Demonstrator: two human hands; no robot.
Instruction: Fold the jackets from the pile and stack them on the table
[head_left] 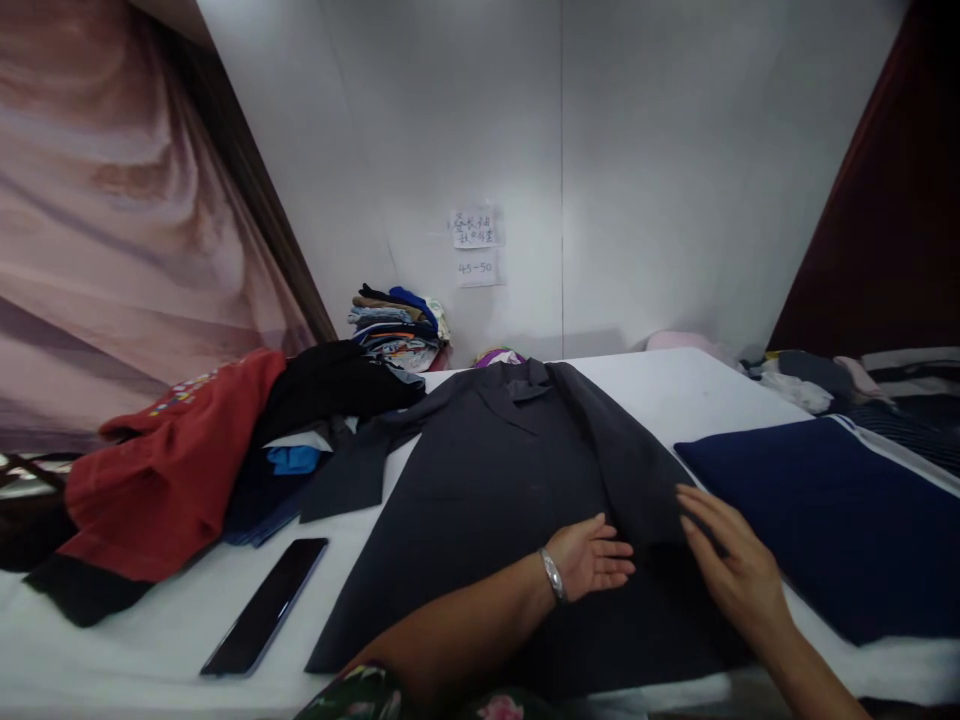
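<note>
A dark grey long-sleeved coat (480, 500) lies spread over the white table, collar at the far end. Its one sleeve reaches out to the left, while the other runs down the right side of the body. My left hand (592, 560), with a silver bracelet at the wrist, is over the coat's lower middle, palm turned up and fingers stretched out. Near the cuff of the right-hand sleeve (637, 470) is my right hand (739, 570), fingers extended along its edge; whether they press on the cloth is unclear. Nothing shows in either hand.
To the left lie a red garment (180, 470), a black garment (322, 385) and a dark phone (266, 605). A stack of folded clothes (397, 325) stands at the back. On the right is a folded navy cloth (817, 510). Handwritten paper signs (478, 245) hang on the wall.
</note>
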